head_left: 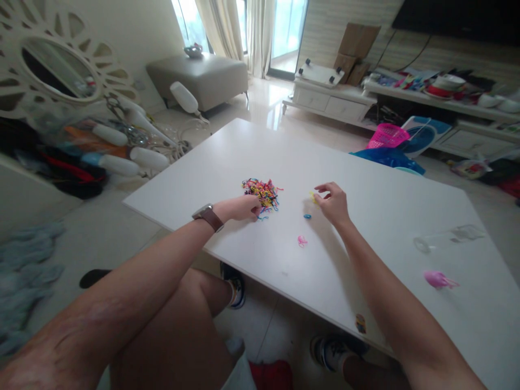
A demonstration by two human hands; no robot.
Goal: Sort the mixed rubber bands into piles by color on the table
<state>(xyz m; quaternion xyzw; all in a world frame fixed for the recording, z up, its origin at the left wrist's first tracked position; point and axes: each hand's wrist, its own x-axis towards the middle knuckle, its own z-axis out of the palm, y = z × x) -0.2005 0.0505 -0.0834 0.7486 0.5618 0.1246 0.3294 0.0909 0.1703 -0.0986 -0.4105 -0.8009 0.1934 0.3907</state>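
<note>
A heap of small multicoloured rubber bands [262,189] lies on the white table. My left hand [244,207], with a brown-strapped watch on its wrist, is at the near edge of the heap. Its fingers are curled together and pressed down close to a few blue rubber bands [264,218]; what they pinch, if anything, is hidden. To the right, my right hand [333,203] has yellow rubber bands [312,196] at its thumb and fingertips. Just below it rests a small blue bundle [307,216]. A loose little group of pink rubber bands [301,241] lies nearer to me.
On the right of the table [390,206] are a clear glass bottle [447,238] on its side and a pink object with thin prongs [439,279]. A small dark-and-yellow item [360,323] sits at the near edge. A white lamp fixture [150,158] stands beyond the left edge.
</note>
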